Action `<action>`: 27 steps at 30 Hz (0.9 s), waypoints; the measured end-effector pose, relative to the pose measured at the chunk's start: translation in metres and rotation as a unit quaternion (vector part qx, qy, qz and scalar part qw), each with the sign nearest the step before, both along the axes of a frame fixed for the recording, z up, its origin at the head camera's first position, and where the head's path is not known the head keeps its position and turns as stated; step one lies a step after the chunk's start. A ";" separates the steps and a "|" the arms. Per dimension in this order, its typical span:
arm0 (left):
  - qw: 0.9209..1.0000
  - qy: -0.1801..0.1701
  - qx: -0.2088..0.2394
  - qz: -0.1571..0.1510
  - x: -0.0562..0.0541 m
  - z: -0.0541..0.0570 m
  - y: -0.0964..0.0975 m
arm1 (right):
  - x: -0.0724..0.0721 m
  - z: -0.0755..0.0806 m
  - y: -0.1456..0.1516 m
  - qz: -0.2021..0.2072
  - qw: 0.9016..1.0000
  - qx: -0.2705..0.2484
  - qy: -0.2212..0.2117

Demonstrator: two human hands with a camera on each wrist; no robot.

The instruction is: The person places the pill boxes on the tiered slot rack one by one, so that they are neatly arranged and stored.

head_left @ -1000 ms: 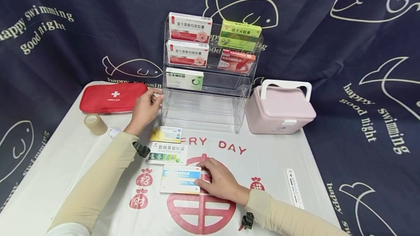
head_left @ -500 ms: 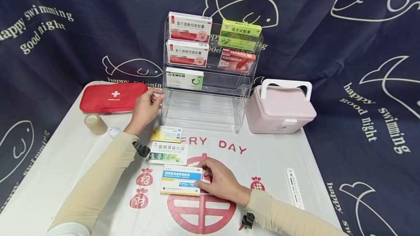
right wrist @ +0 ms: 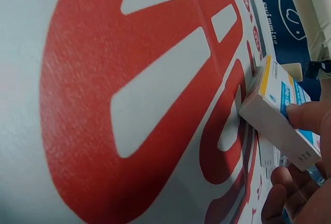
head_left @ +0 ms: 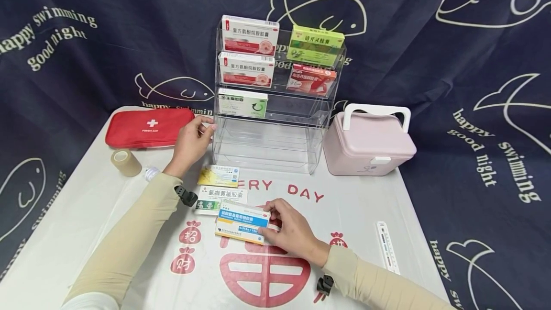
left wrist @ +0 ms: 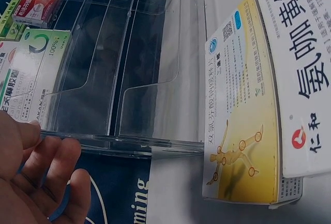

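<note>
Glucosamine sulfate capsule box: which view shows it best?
Head view: the glucosamine sulfate capsule box shows nearly its whole printed front, the right hand pinching one end. The right wrist view shows a side and part of the front; the left wrist view, nothing.

Backdrop point(head_left: 172, 13): dark-blue cloth, loose folds, pale fish outlines point(head_left: 318, 16), "happy swimming"/"good night" lettering point(head_left: 514, 171) | Desk point(head_left: 353, 209): white cover, red printed motifs point(head_left: 265, 279)

1 red pouch point(head_left: 148, 130) near 1 tan roll point(head_left: 129, 164); 1 pink case point(head_left: 365, 152).
</note>
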State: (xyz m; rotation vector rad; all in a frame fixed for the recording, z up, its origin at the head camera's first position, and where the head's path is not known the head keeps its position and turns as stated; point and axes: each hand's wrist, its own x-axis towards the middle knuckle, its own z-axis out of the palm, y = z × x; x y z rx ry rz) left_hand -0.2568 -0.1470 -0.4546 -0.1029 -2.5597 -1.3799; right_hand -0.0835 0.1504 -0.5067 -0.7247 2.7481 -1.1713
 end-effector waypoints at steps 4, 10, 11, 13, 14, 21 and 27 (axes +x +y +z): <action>1.000 0.001 0.002 -0.002 0.000 0.000 0.000 | -0.001 -0.001 0.000 0.006 1.000 -0.018 -0.001; 1.000 0.001 0.003 -0.003 0.001 0.000 0.000 | -0.001 -0.002 0.001 0.013 0.999 -0.040 -0.006; 1.000 0.002 0.002 -0.002 0.001 0.000 0.000 | -0.001 -0.002 0.001 0.014 0.999 -0.042 -0.005; 1.000 0.002 0.002 -0.001 0.001 0.000 0.000 | -0.001 -0.002 0.001 0.016 0.999 -0.043 -0.003; 1.000 0.002 0.002 -0.001 0.001 0.000 0.000 | -0.001 -0.002 0.001 0.018 0.999 -0.045 0.000; 1.000 -0.001 0.004 -0.003 0.000 0.000 0.000 | 0.000 -0.002 0.002 0.044 0.997 -0.056 0.038; 1.000 -0.001 0.003 -0.001 0.000 0.000 0.000 | 0.003 -0.001 0.002 0.056 0.994 -0.072 0.053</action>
